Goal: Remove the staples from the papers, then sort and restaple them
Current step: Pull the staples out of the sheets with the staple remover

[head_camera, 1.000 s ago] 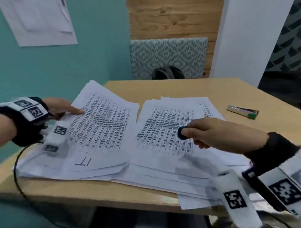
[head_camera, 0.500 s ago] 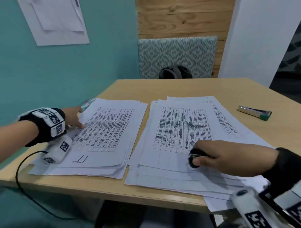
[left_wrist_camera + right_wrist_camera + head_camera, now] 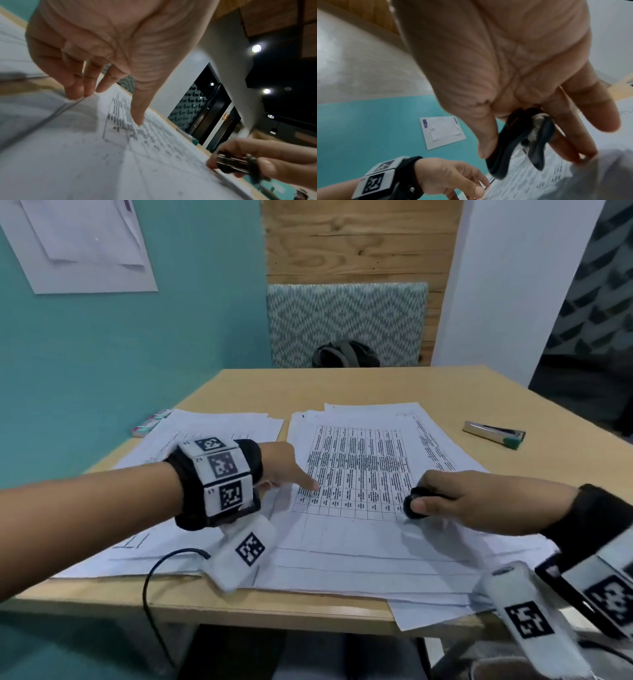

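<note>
Since the earlier frame the left hand (image 3: 281, 463) has crossed onto the right stack of papers (image 3: 363, 470) near the tabletop's (image 3: 342, 385) front edge, fingers relaxed, thumb on the thin, floppy top sheet, best lifted by an edge, while the right hand (image 3: 479, 501) grasps the black staple remover (image 3: 416, 503).

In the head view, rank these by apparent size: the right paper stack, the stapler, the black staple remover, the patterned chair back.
1. right paper stack
2. patterned chair back
3. stapler
4. black staple remover, partly hidden in the right hand; nearness makes 3 and 4 unsure.
</note>
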